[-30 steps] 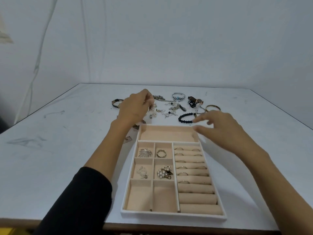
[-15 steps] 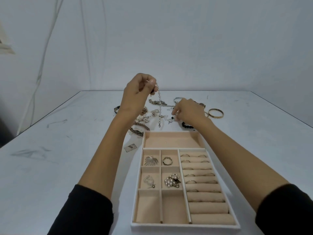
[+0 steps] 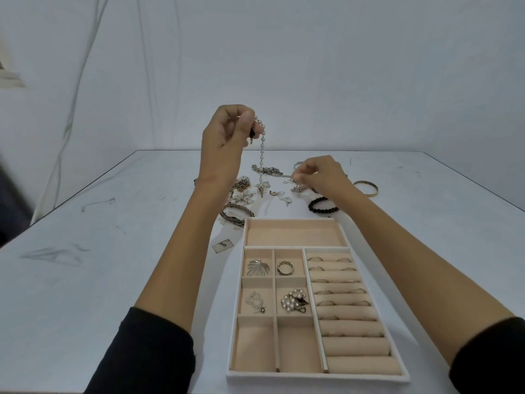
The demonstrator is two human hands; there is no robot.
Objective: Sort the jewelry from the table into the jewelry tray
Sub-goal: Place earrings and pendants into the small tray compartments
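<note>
My left hand [image 3: 227,132] is raised above the table and pinches the top of a pearl chain [image 3: 262,149], which hangs straight down to the jewelry pile [image 3: 255,191]. My right hand [image 3: 321,174] is low over the pile, its fingertips pinching a thin silver chain [image 3: 295,177]. The beige jewelry tray [image 3: 309,376] lies in front of me. Its small compartments hold a leaf brooch [image 3: 258,267], a ring [image 3: 285,267], an earring [image 3: 255,300] and a pearl cluster [image 3: 294,300]. Several rings sit in the roll slots [image 3: 335,282].
A black bead bracelet [image 3: 321,207] lies just behind the tray, a gold bangle [image 3: 366,187] to the right, woven bracelets [image 3: 235,214] to the left. A small tag [image 3: 223,245] lies left of the tray. The table edge runs near the tray's front.
My left hand has lifted the pearl chain higher off the pile. My right hand went from hovering over the tray to the pile and pinched a thin chain there.
</note>
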